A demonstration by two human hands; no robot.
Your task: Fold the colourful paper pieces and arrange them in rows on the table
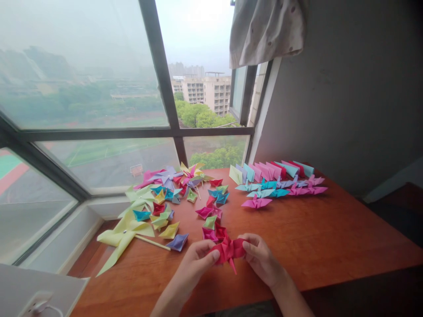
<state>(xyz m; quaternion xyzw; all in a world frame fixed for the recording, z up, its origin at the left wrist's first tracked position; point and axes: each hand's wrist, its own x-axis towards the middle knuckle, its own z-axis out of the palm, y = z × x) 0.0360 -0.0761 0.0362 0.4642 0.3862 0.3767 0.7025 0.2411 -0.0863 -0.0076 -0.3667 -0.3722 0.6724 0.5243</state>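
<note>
A red paper crane (229, 250) is stretched between my two hands above the front part of the wooden table (297, 246). My left hand (199, 259) pinches one of its wings between thumb and fingers. The opposite wing is in the pinch of my right hand (261, 259). One narrow folded point of the crane hangs downward toward me. Just beyond it, a magenta paper boat (209, 234) and a red paper boat (220, 230) lie on the table, partly covered by the crane and my hands.
Yellow, green and purple paper pinwheels (127, 233) lie at the left, one with a stick. Several paper boats (170, 230) fill the middle. At the back right stand rows of paper cranes (257, 202) before folded paper pieces (264, 171). Windows (109, 163) border the far side.
</note>
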